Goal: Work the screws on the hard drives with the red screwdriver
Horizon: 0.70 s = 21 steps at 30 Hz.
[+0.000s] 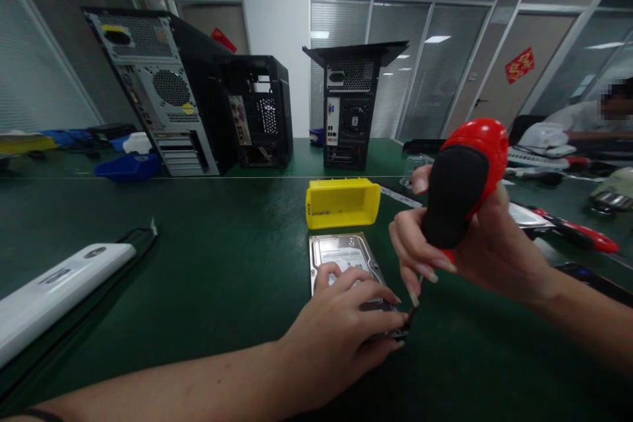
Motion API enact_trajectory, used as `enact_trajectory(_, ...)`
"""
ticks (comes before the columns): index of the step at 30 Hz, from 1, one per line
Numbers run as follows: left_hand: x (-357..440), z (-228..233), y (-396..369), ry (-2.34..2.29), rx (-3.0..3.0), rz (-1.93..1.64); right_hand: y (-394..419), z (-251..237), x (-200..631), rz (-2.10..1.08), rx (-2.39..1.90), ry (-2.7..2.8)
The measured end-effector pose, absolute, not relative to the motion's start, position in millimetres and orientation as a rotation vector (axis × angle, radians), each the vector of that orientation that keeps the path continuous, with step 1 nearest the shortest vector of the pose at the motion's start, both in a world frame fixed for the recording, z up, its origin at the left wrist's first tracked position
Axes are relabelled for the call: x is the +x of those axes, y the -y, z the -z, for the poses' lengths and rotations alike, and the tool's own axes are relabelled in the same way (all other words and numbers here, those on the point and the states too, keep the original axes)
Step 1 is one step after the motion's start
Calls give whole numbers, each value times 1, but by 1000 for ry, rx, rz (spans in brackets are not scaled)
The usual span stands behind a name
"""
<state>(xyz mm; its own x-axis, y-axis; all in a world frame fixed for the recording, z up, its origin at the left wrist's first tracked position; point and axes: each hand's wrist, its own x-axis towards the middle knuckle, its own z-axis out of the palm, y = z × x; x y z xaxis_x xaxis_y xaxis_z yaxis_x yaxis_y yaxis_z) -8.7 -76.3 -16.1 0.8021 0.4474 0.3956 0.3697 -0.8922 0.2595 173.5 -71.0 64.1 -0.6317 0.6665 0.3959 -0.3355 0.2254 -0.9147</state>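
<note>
In my right hand (445,237) is a screwdriver (467,178) with a thick red and black handle. Its thin shaft slants down toward the near right corner of a hard drive (346,242), where a small dark tip shows; whether it touches a screw I cannot tell. My left hand (353,310) grips the drive from above, fingers curled over its label and right edge. Much of the drive's near half is hidden under that hand. Just beyond the drive, a yellow plastic bin (343,223) lies with its opening toward me.
Three computer cases stand at the back: a large one (198,79), a smaller one (281,105) and one with a raised top panel (370,112). A white power strip (64,283) lies left. Red-handled tools (583,234) lie right, and a person (588,115) sits beyond.
</note>
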Motion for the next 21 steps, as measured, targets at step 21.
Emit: enact_trajectory(21,-9,18,76,-620,2763,-716,72,-61,170,-1431,-329,1610)
